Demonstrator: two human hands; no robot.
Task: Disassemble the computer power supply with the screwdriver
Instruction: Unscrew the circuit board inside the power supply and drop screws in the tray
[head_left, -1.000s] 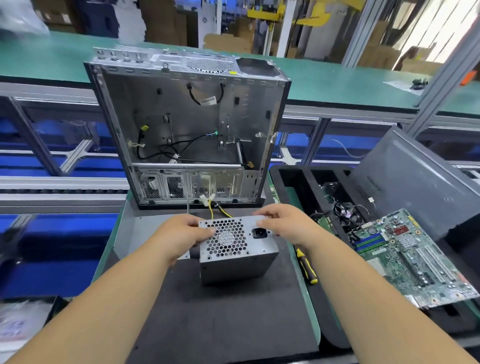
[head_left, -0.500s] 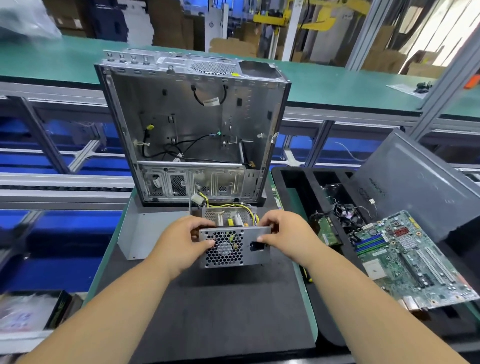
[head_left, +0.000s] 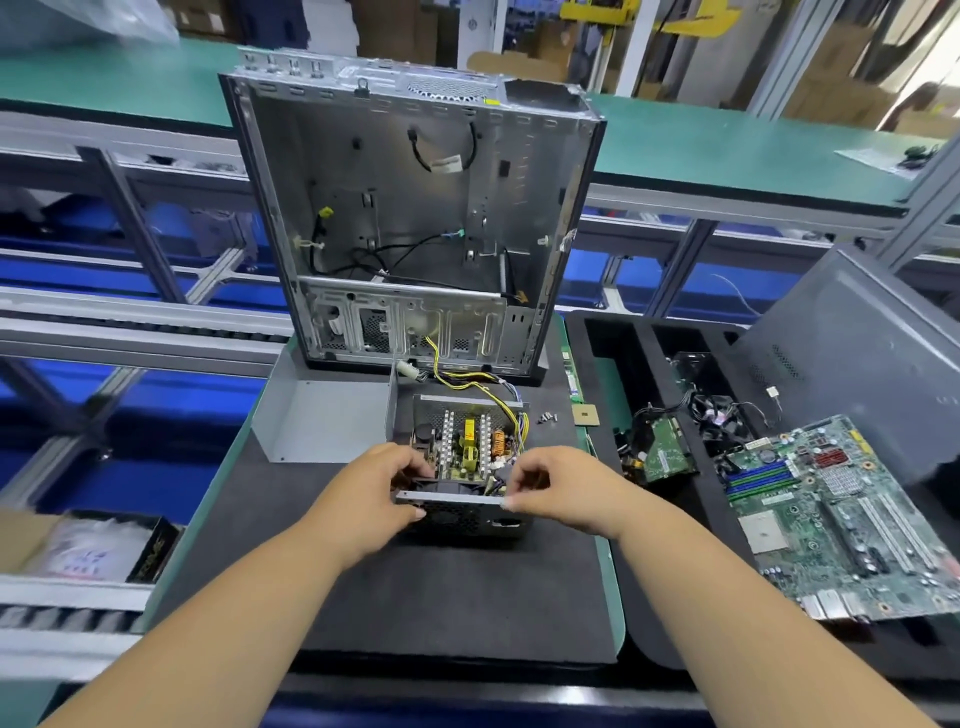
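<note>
Your power supply (head_left: 465, 457) sits on the black foam mat (head_left: 441, 597) just in front of the gutted tower chassis (head_left: 410, 218), its cover (head_left: 322, 421) already off and lying to the left, so the circuit board with its heatsinks and yellow transformer is open to view. Your left hand (head_left: 374, 499) grips the near left corner of the housing, fingers curled over the top edge of the fan panel; your right hand (head_left: 556, 493) pinches the same edge at the right corner, thumb and forefinger closed on the metal lip.

The step in hand looks like freeing the fan-side panel or the board from the tray. Keep both grips low on the sheet metal, not on the components — the capacitors may hold charge, and the folded edges are probably sharp. Lift evenly from both corners; if one side binds, stop and look for a remaining screw instead of prying.

Mind the yellow and black wire bundle (head_left: 467, 374) running back toward the chassis — give it slack before you tilt anything. The loose screws (head_left: 547, 417) lie on the mat just right of the unit; keep your wrist clear of them. The screwdriver isn't visible here, so find it before you need it.
</note>
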